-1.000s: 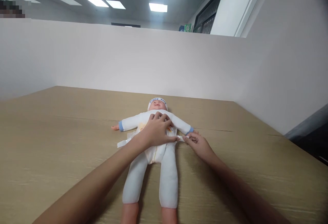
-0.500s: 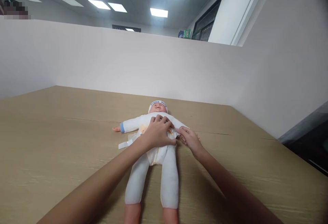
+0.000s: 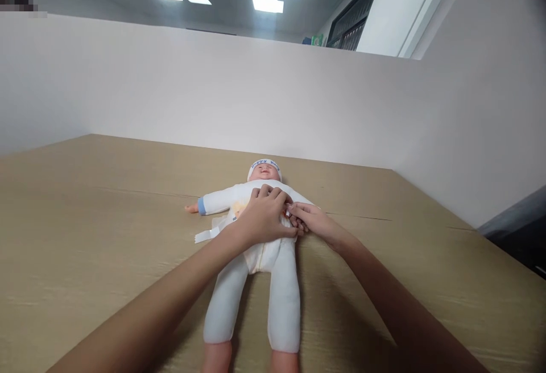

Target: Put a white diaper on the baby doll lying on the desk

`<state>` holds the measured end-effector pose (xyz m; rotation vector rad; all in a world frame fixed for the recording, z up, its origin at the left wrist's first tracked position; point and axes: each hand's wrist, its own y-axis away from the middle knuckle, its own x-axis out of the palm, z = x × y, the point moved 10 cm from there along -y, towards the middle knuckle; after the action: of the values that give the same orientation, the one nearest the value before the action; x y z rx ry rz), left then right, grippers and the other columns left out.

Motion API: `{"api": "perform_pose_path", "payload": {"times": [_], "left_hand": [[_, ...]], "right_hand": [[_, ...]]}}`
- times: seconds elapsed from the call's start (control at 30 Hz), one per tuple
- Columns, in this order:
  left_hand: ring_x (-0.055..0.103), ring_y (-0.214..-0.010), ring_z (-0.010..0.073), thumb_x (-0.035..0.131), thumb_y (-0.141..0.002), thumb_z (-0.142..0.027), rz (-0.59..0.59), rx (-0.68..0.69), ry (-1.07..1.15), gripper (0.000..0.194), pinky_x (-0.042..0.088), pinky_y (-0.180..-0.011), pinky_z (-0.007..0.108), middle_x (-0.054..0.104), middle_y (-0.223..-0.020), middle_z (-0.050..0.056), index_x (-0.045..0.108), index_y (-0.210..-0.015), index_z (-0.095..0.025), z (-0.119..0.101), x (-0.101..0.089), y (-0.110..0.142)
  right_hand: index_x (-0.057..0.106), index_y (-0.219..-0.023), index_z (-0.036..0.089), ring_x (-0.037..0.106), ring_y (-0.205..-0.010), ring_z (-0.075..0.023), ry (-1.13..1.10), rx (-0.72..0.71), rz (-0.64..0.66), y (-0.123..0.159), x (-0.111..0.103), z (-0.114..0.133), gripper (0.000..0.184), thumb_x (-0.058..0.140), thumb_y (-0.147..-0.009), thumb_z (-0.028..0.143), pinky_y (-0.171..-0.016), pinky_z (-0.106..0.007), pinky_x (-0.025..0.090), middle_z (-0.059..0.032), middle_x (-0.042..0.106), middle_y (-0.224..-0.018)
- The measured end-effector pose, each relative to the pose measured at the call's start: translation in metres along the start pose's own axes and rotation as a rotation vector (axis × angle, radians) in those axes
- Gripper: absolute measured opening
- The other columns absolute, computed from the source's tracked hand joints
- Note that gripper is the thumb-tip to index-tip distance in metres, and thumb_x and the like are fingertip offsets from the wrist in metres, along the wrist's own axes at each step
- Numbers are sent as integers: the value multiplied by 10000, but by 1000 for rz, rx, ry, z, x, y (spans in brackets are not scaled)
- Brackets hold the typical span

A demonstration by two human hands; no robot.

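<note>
A baby doll [image 3: 284,299] in a white suit lies on its back, head away from me, with a white diaper [image 3: 261,259] around its hips. My left hand [image 3: 267,214] rests on the diaper's front, fingers bent and thumb apart from them. Close beside it, my right hand [image 3: 309,219] pinches the diaper's edge at the doll's side, and its fingers partly hide what they grip. On the other side, a loose white fastening tab [image 3: 205,236] sticks out from the diaper onto the table. The doll's lettered headband [image 3: 264,162] shows above its face.
The doll lies on a wide wood-coloured table [image 3: 106,219]. A white partition [image 3: 191,88] stands along its far edge and another rises at the right. A dark object [image 3: 520,236] is at the right edge. Part of a person's head, blurred out, shows at upper left.
My right hand has moved left and inward, closer to my left hand at the diaper's side. My left hand stays on the diaper. The view has tilted slightly downward.
</note>
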<state>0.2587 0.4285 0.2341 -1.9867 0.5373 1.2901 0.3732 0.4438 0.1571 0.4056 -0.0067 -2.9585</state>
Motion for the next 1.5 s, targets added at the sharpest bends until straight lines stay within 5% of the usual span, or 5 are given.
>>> {"api": "perform_pose_path", "payload": {"times": [0.53,0.8,1.13,1.27,1.5], "left_hand": [[544,-1239,366,830,-828,-539,7,-3,-39,578,419,-1073,518,712,-1285,80,667,-1272,-208,-3,-3,1],[546,-1256,373,817,-839,-539,-10,4,-1,555,404,-1099,529,724,-1308,92,654,-1255,-209,-1,-2,3],[512,-1399,381,866,-826,-543,117,20,239,748,425,-1178,547,653,-1475,109,584,-1449,-238,6,-14,8],[529,-1480,315,663,-1022,-537,104,17,589,605,468,-1195,467,558,-1615,95,508,-1562,-310,41,-37,41],[590,-1331,327,525,-1076,-559,-64,-254,307,400,447,-1165,483,658,-1414,125,639,-1298,-247,145,-34,132]], "right_hand": [[541,-771,229,502,-676,-143,-48,-18,-167,3,2,8,415,682,-821,615,-576,-266,407,20,543,-745],[720,-1358,251,575,-1402,-296,438,-536,-249,69,5,38,440,413,-1143,481,-1240,-493,417,-122,684,-1453],[359,-1726,307,351,-1650,-270,503,-712,-64,71,22,20,562,357,-1168,383,-1372,-530,299,-57,402,-1769],[288,-1752,321,309,-1671,-280,518,-741,-44,75,28,20,594,346,-1167,409,-1379,-545,281,-48,346,-1798],[290,-1749,310,355,-1650,-310,602,-763,-133,81,24,19,609,351,-1153,419,-1356,-550,333,-58,374,-1782]]}}
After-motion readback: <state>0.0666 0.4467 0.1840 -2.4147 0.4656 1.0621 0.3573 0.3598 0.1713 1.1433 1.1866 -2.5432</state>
